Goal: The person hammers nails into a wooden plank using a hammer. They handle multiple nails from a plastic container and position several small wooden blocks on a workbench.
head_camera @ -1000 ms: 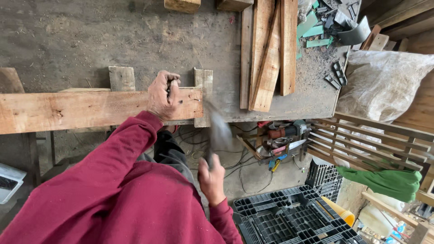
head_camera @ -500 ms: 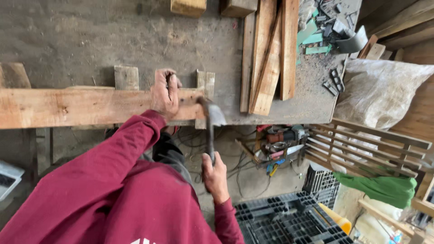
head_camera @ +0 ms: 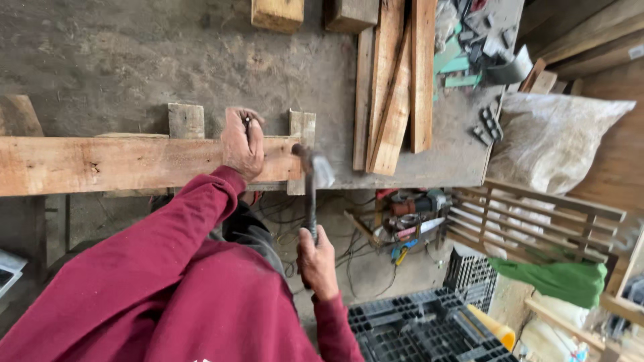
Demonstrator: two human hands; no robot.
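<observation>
A long rough wooden plank lies across the front edge of the grey workbench. My left hand grips its upper edge near the right end, fingers curled over the top around a small dark thing. My right hand holds the dark handle of a hammer, whose metal head is at the plank's right end, beside a short upright wood block. A second short block stands behind the plank, left of my left hand.
Several loose boards lie on the bench's right side, with green scraps and metal bits beyond. A stuffed sack, a slatted wooden frame, power tools and cables and black plastic pallets sit to the right and below.
The hammer swung from a blurred, drawn-back position up to the plank's right end and stays there. My left hand keeps its grip on the plank.
</observation>
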